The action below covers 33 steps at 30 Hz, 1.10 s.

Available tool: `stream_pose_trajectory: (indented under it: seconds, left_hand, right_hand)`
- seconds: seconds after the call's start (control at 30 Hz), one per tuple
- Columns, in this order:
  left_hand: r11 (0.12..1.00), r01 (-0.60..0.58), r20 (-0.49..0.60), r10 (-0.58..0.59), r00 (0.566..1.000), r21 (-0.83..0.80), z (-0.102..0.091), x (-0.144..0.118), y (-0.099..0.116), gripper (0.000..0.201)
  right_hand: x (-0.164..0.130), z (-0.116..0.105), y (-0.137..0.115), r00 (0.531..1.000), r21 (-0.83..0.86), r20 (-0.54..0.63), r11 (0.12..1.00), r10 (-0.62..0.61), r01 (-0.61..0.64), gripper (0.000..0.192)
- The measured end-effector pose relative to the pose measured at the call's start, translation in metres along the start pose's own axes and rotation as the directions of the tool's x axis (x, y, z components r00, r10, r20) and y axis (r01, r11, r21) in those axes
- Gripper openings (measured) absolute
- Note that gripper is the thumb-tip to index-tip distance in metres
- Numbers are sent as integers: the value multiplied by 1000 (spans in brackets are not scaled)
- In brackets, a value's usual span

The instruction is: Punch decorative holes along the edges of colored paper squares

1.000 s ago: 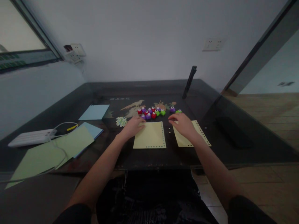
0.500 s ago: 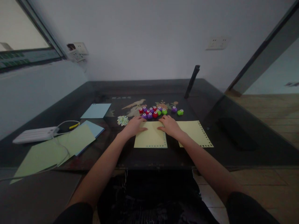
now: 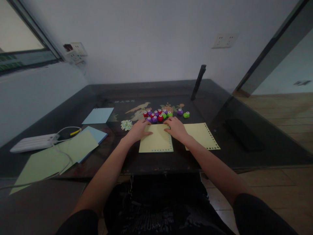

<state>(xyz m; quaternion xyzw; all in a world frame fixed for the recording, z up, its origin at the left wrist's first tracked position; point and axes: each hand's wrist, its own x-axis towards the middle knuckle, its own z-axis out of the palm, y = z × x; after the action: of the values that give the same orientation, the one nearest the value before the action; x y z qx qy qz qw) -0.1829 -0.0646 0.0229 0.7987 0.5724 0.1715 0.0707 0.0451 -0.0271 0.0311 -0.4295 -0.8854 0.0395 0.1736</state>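
A pale yellow sheet [image 3: 156, 140] lies in front of me, with a row of small punched shapes along its near and right edges. My left hand [image 3: 140, 130] rests at its top left corner, thumb stretched out over the paper. At the top right corner lies my right hand [image 3: 176, 129], thumb likewise apart from the fingers. Just beyond my fingertips sit several small paper punches [image 3: 160, 118] in red, purple and green. Right of that group stand a purple punch [image 3: 180, 112] and a green punch [image 3: 186, 114]. Under my right forearm is another yellow sheet [image 3: 202, 135] with dark punched holes.
A heap of small paper bits [image 3: 126, 125] lies left of my left hand. Farther left are a blue sheet [image 3: 98, 116], layered green-yellow sheets [image 3: 53, 160] and a white power strip [image 3: 31, 143] with cables. A dark flat object [image 3: 243, 133] lies right; a black stick [image 3: 198, 82] stands behind.
The whole view has shifted slightly as the camera moved. Both hands keep their places at the top corners of the yellow sheet.
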Motion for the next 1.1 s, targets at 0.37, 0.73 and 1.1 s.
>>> stream_pose_trajectory:
  seconds: [0.37, 0.73, 1.1]
  left_hand:
    - [1000, 14, -10, -14, 1000, -26, -3, 0, 8, 35]
    - [994, 105, -53, -107, 993, -38, 5, 3, 4, 30]
    - [735, 172, -145, -347, 927, -656, 1, 8, 4, 54]
  right_hand:
    - [2, 1, 2, 989, 336, -19, 932, 148, -133, 12]
    - [6, 8, 13, 983, 524, 73, 832, 168, -181, 13]
    - [11, -6, 27, 965, 774, -6, 612, 262, -161, 21]
